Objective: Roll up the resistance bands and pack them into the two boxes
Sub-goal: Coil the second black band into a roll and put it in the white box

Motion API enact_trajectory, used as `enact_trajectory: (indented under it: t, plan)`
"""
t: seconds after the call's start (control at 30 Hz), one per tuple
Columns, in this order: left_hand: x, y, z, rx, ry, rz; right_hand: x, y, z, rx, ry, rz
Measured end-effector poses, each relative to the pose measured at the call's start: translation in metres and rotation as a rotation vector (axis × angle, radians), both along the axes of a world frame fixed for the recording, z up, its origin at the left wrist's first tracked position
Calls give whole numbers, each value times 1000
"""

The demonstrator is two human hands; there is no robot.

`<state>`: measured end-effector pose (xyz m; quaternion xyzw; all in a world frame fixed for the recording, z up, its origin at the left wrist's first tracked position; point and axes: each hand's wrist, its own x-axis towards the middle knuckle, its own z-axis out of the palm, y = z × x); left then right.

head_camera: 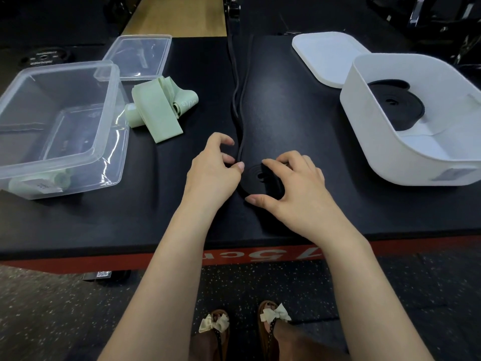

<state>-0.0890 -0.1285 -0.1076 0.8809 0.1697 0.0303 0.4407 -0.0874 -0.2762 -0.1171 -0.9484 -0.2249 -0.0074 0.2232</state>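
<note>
A long black resistance band (237,100) runs down the middle of the black table and ends in a flat coil (256,175) near the front edge. My right hand (291,188) grips that coil, thumb on its near side and fingers on its top. My left hand (213,170) pinches the band's straight part just left of the coil. A loose pale green band (156,110) lies crumpled beside the clear plastic box (104,105), which holds a rolled green band (61,178) in its near corner. The white box (369,131) at the right holds a rolled black band (400,105).
The clear lid (140,57) lies behind the clear box, and the white lid (322,57) lies behind the white box. The table's front edge (104,259) has a red side panel. My feet in sandals stand on the speckled floor below.
</note>
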Motion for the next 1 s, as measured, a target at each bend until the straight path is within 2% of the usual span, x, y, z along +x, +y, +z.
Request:
enact_trajectory:
  t: [0.13, 0.57, 0.73, 0.9, 1.0]
  plan:
    - [-2, 0, -1, 107, -18, -1, 0, 0, -1, 7, 3, -1]
    - [-1, 10, -5, 103, -33, -91, 6, -4, 1, 61, 95, 105]
    - [1, 14, -7, 209, -6, -89, 10, -6, 2, 76, 137, 129]
    - [3, 16, -10, 121, -33, -120, 10, -5, 5, 52, 115, 108]
    - [3, 15, -8, 110, -22, -124, 4, -4, 7, 4, 73, 2]
